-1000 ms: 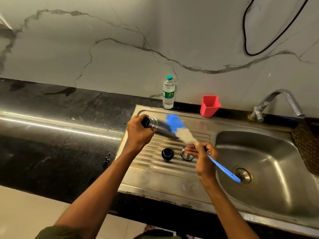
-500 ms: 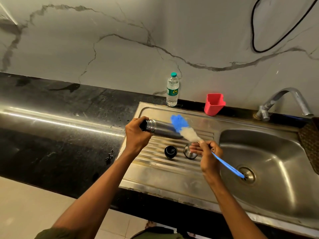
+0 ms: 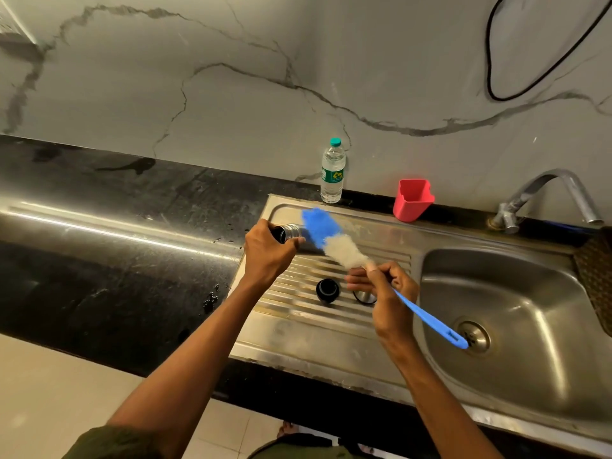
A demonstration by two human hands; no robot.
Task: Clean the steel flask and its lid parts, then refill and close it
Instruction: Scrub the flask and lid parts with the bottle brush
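One steel sink (image 3: pixel 496 376) in black counter (image 3: pixel 99 260)

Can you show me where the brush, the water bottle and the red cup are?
brush (image 3: pixel 344 251): head view, on the white bristles.
water bottle (image 3: pixel 332 175): head view, on its green label.
red cup (image 3: pixel 412 203): head view, on its front wall.

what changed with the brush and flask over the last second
Little changed. The bottle brush shifted slightly along the steel flask, toward its open mouth. The left hand holds the flask tilted over the drainboard as before, and the right hand keeps its grip on the brush handle. The black lid part and steel cap lie unmoved.
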